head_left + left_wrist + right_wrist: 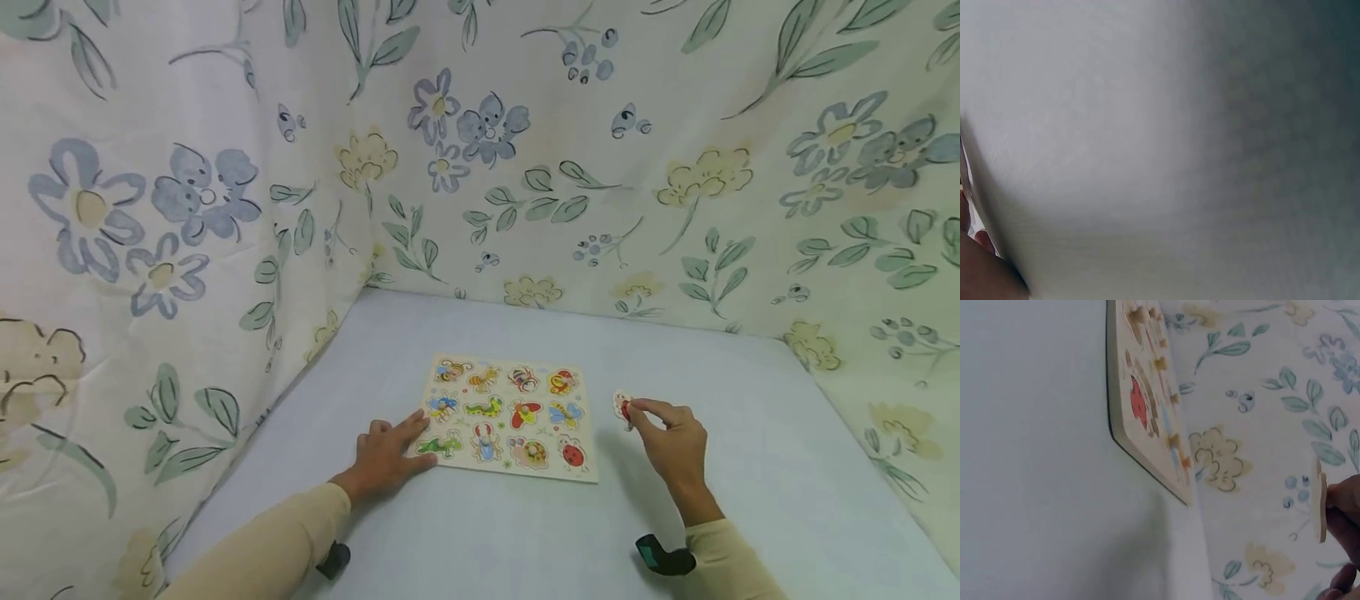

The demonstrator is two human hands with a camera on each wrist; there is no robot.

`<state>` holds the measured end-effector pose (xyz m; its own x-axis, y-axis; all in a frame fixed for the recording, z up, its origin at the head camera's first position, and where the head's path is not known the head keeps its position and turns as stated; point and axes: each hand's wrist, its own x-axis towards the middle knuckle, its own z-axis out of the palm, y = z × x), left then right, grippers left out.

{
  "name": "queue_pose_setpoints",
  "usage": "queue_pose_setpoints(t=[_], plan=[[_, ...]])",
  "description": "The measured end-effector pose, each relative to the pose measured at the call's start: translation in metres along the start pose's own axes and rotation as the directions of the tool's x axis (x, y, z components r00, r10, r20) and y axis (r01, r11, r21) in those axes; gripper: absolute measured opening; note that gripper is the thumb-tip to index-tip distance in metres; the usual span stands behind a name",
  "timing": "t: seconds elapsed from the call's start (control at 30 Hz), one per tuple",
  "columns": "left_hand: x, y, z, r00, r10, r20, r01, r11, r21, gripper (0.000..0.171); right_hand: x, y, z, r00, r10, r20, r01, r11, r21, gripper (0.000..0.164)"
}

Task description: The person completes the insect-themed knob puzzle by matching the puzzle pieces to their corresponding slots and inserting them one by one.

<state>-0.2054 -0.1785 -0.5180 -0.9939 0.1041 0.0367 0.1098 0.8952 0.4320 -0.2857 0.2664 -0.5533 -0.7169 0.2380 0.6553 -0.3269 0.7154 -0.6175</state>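
A wooden insect peg puzzle board [465, 425] lies flat on the table. My left hand [390, 454] rests at its lower left corner, thumb and fingers spread, the fingertips over the edge by the green grasshopper piece [442, 446]. To the right of the board, my right hand [671, 437] pinches a small red-and-white ladybug puzzle piece [621, 403] between thumb and fingers, up off the table. Seen edge-on in the right wrist view, the ladybug piece [1319, 503] is a thin wooden slab. A red ladybug picture [573, 454] shows in the board's lower right corner, with no knob on it.
Several knobbed insect pieces, such as the caterpillar [483, 407] and the snail [528, 452], sit in the board. A white table [510, 533] runs back to a floral curtain [525, 233], which also hangs at the left and right. Each wrist wears a dark camera mount [666, 557].
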Motion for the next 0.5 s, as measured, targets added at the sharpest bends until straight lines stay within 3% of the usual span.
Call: queue_pose_setpoints(t=[0.23, 0.5], plan=[[-0.002, 0.003, -0.003, 1.0, -0.011, 0.004, 0.011, 1.0, -0.015, 0.072, -0.018, -0.03, 0.01, 0.997, -0.013, 0.079, 0.009, 0.999, 0.051, 0.013], [-0.001, 0.0, -0.001, 1.0, 0.019, -0.015, -0.02, 1.0, -0.005, 0.072, -0.03, -0.045, 0.022, 0.993, -0.06, 0.101, 0.053, 0.996, 0.077, 0.012]])
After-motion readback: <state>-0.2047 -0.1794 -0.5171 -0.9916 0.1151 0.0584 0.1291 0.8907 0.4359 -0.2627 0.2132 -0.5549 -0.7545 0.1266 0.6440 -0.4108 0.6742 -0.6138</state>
